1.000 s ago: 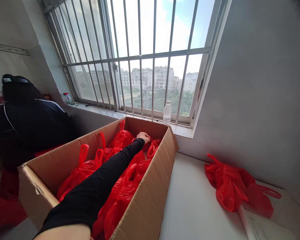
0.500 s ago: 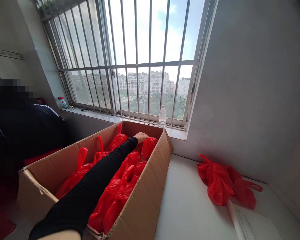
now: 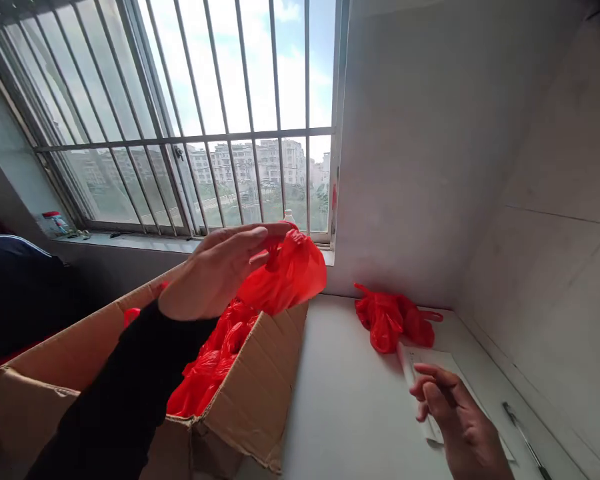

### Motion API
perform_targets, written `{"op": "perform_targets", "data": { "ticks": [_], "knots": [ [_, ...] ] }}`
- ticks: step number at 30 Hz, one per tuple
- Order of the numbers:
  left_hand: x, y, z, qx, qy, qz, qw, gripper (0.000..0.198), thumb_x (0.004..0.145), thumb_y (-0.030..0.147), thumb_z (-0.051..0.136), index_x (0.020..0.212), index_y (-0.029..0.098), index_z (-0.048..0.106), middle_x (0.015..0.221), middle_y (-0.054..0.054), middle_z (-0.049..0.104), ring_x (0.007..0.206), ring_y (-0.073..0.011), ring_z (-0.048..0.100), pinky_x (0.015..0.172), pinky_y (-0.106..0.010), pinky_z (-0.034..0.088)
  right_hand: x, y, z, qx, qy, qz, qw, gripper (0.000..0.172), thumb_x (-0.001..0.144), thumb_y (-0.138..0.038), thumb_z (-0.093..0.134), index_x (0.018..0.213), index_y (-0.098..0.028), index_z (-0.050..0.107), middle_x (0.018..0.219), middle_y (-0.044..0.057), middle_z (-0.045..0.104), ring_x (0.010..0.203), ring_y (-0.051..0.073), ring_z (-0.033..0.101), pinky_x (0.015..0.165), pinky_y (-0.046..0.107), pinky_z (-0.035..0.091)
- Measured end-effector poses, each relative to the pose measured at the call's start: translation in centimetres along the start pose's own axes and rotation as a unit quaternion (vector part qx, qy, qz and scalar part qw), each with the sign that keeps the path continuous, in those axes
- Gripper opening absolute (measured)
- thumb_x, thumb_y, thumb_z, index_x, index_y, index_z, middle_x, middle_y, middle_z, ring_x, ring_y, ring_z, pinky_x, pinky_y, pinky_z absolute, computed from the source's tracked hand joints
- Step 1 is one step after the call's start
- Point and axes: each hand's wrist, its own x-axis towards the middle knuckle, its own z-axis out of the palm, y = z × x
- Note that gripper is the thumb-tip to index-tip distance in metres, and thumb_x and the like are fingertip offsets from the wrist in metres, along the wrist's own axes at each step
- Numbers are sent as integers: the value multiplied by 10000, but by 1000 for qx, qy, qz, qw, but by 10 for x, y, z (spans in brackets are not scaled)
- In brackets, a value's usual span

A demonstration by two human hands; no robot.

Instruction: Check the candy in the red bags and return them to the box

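My left hand (image 3: 215, 270), in a black sleeve, is closed on a red plastic bag (image 3: 293, 273) and holds it above the cardboard box (image 3: 260, 373). What the bag contains cannot be made out. Inside the box lie several more red plastic bags (image 3: 210, 367), some with their handles sticking up. My right hand (image 3: 457, 417) hangs over the white table at the lower right, fingers loosely curled and apart, with nothing in it. Beneath it is a sheaf of white paper (image 3: 440, 357), partly covered by the hand.
Two bunched red bags (image 3: 390, 320) lie on the white table (image 3: 340, 387) against the wall. A pen (image 3: 525, 437) is at the right. On the sill of the barred window stand a clear bottle (image 3: 289, 216) and a red-lidded jar (image 3: 55, 223). A person's dark sleeve (image 3: 15, 280) shows at left.
My left hand has lifted a red bag up out of the box and brought it nearer. My right hand has come into view. The view has swung to the right.
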Motion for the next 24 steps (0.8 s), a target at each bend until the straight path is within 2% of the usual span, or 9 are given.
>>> {"op": "perform_targets", "data": {
  "ticks": [3,5,7,10,14,17,19,22,24],
  "knots": [
    [-46,-40,48,-26,-60,-91,994,341,869,375,656,1136,181,742,1228,-98,720,1203,-292,622,1028,-381,477,9,-50,-4,-18,-36,-92,995,436,978,-551,431,1331,-319,539,1294,70,608,1147,236,591,988,406,500],
    [-74,-74,68,-48,-102,-159,981,369,895,405,629,1187,200,720,1224,-105,720,1207,-297,625,988,-359,505,10,-60,-5,-42,-122,-88,988,424,986,-499,456,1361,-312,521,1307,69,605,1173,236,573,1010,410,474],
    [-96,-107,78,-73,-116,-209,968,397,898,398,629,1245,215,680,1227,-112,715,1189,-297,637,949,-346,527,5,-51,-8,-57,-194,-64,977,331,990,-441,476,1227,-266,626,1162,67,668,1063,225,614,929,381,500],
    [-118,-153,84,-121,-61,-233,963,455,912,395,599,1351,282,557,1266,-100,687,1146,-292,663,929,-388,546,-12,-26,-19,-52,-203,-25,978,245,993,-367,484,1031,-230,683,975,37,688,928,193,628,844,341,496],
    [-137,-202,97,-8,-72,-209,975,494,936,466,513,1399,297,474,1281,-124,663,1117,-284,668,864,-401,565,-27,-3,-25,-9,-219,12,976,228,990,-338,490,1015,-229,688,892,10,680,842,163,623,787,304,489],
    [-151,-227,100,103,-110,-192,970,371,815,471,677,1080,213,706,1021,-110,732,935,-266,680,820,-368,543,-31,11,-32,-27,-193,14,981,216,969,-341,522,975,-226,705,918,23,700,871,174,639,807,309,494],
    [-161,-238,94,156,-62,-189,968,286,818,463,670,910,196,715,893,-79,718,863,-241,650,835,-365,514,-33,22,-44,-55,-142,21,988,220,953,-368,545,951,-217,705,945,42,711,896,191,650,833,324,500],
    [-175,-245,83,216,13,-195,957,333,930,463,506,1015,187,671,985,-88,709,922,-240,638,889,-392,490,-37,35,-65,-63,-98,72,991,296,953,-445,527,1018,-200,680,989,62,706,891,199,657,839,345,517],
    [-180,-243,84,234,9,-190,954,370,934,436,523,1216,211,606,1208,-101,670,1119,-255,604,992,-415,449,-40,37,-69,-71,-121,96,985,348,946,-480,528,1118,-202,646,977,48,693,893,191,652,864,350,515]
  ]
}}
